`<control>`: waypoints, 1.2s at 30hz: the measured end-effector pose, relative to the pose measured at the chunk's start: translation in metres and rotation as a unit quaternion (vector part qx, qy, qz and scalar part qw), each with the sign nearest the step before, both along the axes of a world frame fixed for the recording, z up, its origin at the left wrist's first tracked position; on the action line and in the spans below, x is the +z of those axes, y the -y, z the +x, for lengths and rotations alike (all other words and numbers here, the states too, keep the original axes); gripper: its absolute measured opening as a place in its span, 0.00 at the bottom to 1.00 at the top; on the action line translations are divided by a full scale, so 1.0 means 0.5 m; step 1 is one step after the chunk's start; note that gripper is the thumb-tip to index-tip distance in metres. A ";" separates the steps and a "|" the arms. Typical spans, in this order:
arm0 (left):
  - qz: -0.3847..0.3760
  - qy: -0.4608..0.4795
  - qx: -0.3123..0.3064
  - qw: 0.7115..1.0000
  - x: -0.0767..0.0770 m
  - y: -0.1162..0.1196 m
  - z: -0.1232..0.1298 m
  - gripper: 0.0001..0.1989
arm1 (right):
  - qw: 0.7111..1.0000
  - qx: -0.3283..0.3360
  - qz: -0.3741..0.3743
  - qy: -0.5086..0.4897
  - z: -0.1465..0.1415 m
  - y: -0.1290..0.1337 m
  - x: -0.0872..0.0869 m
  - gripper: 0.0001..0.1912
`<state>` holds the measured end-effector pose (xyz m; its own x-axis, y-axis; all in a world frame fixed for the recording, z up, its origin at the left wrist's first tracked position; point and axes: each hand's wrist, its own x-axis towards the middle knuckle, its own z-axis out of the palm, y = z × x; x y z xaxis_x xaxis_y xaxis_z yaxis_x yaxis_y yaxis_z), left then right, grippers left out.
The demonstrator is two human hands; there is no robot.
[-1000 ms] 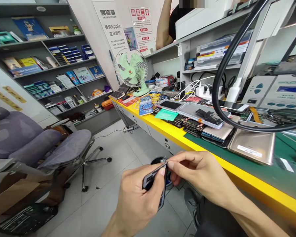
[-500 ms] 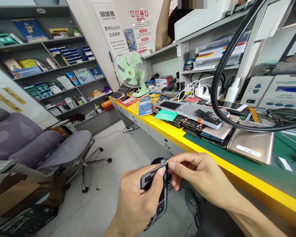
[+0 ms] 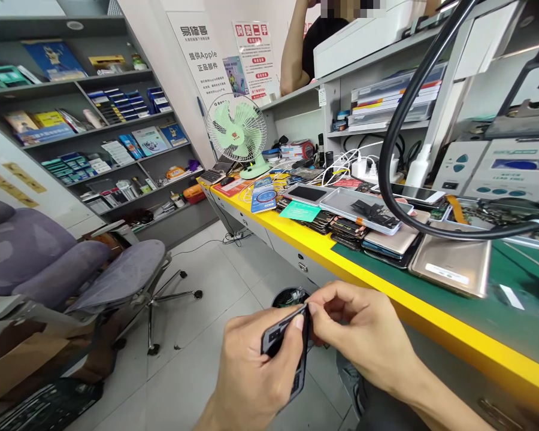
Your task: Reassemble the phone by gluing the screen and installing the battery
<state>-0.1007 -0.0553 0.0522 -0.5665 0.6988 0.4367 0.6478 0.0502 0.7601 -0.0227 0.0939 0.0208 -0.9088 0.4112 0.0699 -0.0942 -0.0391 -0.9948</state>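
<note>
My left hand (image 3: 256, 365) is wrapped round a dark phone frame (image 3: 275, 335) with small cutouts, its thumb lying across the inner side. The frame is tilted and held in the air in front of the bench. At its upper right corner, the thumb and forefinger of my right hand (image 3: 359, 326) pinch together, touching the edge. Whatever sits between those fingertips is too small to make out. My left hand covers much of the frame.
Below the hands stands a bin (image 3: 291, 296) on the tiled floor. The yellow-edged bench (image 3: 368, 269) at right carries stacked phones, a gold tablet (image 3: 451, 263) and a tray (image 3: 332, 203). A black cable (image 3: 386, 149) loops overhead. An office chair (image 3: 117, 281) is at left; a person's arm (image 3: 291, 54) shows behind.
The phone frame has turned more edge-on and dropped slightly with my left hand. My right fingers stay at its corner, now curled more tightly.
</note>
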 end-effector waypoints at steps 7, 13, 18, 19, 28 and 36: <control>-0.013 0.076 0.017 0.997 0.018 0.003 0.005 0.13 | 0.987 0.143 -0.069 -0.009 0.003 -0.028 0.018 0.22; -0.038 0.081 -0.002 0.996 0.022 0.007 0.005 0.17 | 0.991 0.110 -0.075 0.029 0.002 -0.023 0.021 0.19; -0.041 0.089 -0.006 0.995 0.020 0.011 0.006 0.16 | 0.989 0.106 0.095 0.042 0.013 -0.023 0.025 0.17; -0.041 0.091 -0.006 0.995 0.019 0.012 0.006 0.15 | 0.984 0.100 0.139 0.039 0.015 -0.023 0.026 0.17; -0.054 0.115 0.026 0.992 0.018 0.010 0.005 0.14 | 0.983 0.108 0.151 0.005 0.018 -0.020 0.018 0.19; -0.071 0.075 0.051 0.993 0.014 0.011 0.012 0.16 | 0.980 0.073 0.186 0.020 0.012 -0.025 0.017 0.15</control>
<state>-0.0947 -0.0607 0.0591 -0.6894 0.6824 0.2431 0.5136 0.2238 0.8283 -0.0165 0.1064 0.0291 -0.9612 0.2296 0.1532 -0.0753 0.3158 -0.9458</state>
